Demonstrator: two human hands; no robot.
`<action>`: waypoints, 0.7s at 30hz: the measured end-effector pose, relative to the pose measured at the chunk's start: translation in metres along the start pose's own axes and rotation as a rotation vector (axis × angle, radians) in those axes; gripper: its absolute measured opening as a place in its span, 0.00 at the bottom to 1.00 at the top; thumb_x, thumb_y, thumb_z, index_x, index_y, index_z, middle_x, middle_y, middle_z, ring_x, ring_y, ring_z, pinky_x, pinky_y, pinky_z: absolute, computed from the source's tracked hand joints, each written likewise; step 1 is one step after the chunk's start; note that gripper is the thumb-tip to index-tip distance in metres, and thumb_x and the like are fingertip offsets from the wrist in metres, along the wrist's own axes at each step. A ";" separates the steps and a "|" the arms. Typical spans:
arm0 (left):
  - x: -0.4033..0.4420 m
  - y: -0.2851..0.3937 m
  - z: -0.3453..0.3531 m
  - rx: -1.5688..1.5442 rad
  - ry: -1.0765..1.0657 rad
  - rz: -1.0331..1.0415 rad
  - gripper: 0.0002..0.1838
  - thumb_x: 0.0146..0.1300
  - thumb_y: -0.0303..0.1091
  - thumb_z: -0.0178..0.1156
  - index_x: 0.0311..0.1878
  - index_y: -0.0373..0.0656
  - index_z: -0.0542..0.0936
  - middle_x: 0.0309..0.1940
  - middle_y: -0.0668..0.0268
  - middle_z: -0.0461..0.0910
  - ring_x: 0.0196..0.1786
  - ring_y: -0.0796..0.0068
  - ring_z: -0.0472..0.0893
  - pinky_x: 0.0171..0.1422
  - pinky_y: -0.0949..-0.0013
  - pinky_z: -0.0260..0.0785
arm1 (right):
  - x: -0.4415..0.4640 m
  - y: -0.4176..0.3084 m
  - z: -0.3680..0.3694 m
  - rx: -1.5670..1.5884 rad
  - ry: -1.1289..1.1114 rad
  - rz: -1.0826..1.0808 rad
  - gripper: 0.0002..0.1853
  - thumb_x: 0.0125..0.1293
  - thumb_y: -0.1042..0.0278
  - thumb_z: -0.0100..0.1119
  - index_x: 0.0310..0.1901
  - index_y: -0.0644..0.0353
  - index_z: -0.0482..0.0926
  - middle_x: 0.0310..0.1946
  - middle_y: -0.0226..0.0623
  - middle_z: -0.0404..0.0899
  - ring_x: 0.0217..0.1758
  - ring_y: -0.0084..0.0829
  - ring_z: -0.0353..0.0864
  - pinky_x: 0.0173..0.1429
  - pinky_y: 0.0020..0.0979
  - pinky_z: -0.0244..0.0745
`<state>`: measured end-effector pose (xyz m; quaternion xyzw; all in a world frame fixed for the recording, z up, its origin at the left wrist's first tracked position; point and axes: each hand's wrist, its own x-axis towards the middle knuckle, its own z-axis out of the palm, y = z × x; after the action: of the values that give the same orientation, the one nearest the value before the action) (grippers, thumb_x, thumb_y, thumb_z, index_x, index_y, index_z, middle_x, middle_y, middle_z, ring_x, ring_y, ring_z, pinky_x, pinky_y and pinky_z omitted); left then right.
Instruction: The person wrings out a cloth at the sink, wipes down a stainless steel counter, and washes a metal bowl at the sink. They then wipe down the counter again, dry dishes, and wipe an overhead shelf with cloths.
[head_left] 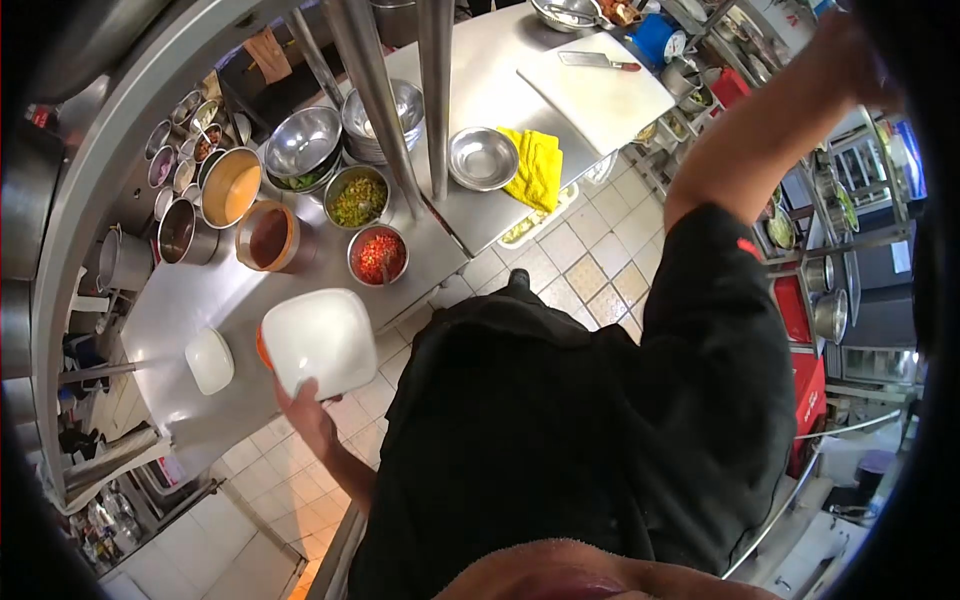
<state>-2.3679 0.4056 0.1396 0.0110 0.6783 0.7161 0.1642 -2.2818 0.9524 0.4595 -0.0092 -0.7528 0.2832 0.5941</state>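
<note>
My left hand (308,408) grips a white square bowl (322,340) by its near rim, thumb over the edge. An orange edge, from something I cannot make out, shows behind the bowl's left side. A second white dish (209,361) rests on the steel counter to the left. Beyond the held bowl stand a pan of chopped red pieces (378,257) and a container of dark red sauce (268,237). My right arm is raised toward the shelves at the upper right. My right hand (868,62) lies at the dark image border, its fingers hidden.
Steel posts (437,100) rise from the counter (225,300). Further back are a green-filled pan (356,196), a pot of orange liquid (231,188), steel bowls (304,142), a yellow cloth (535,170) and a white cutting board (610,95) with a knife (598,61). Loaded shelves line the right.
</note>
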 end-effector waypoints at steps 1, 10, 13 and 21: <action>0.004 0.001 0.016 0.095 0.033 0.026 0.30 0.49 0.25 0.51 0.61 0.31 0.67 0.45 0.57 0.76 0.41 0.69 0.78 0.41 0.70 0.71 | -0.028 0.010 -0.009 0.078 0.023 0.092 0.24 0.66 0.54 0.54 0.56 0.64 0.71 0.43 0.44 0.76 0.44 0.37 0.78 0.47 0.38 0.78; 0.037 0.015 0.238 -0.132 -0.400 0.089 0.23 0.53 0.19 0.45 0.56 0.31 0.68 0.34 0.59 0.76 0.22 0.75 0.74 0.21 0.74 0.67 | -0.265 0.101 -0.046 0.604 0.212 0.947 0.24 0.67 0.55 0.54 0.57 0.65 0.68 0.48 0.43 0.75 0.49 0.38 0.78 0.50 0.38 0.80; 0.037 0.010 0.329 -0.241 -0.386 0.003 0.22 0.52 0.17 0.45 0.54 0.31 0.67 0.34 0.56 0.77 0.26 0.68 0.80 0.22 0.71 0.72 | -0.317 0.113 -0.063 0.813 0.316 1.160 0.24 0.67 0.55 0.54 0.57 0.65 0.67 0.50 0.43 0.75 0.50 0.38 0.78 0.51 0.38 0.80; 0.026 -0.057 0.502 -0.192 -0.265 0.232 0.24 0.54 0.18 0.45 0.58 0.35 0.64 0.47 0.57 0.75 0.46 0.66 0.78 0.49 0.65 0.72 | -0.386 0.131 -0.063 1.054 0.488 1.405 0.26 0.67 0.50 0.54 0.60 0.57 0.67 0.55 0.36 0.74 0.58 0.32 0.73 0.60 0.38 0.71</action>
<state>-2.2601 0.8994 0.1185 0.1677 0.5737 0.7838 0.1687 -2.1538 0.9539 0.0672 -0.2525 -0.2004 0.8775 0.3552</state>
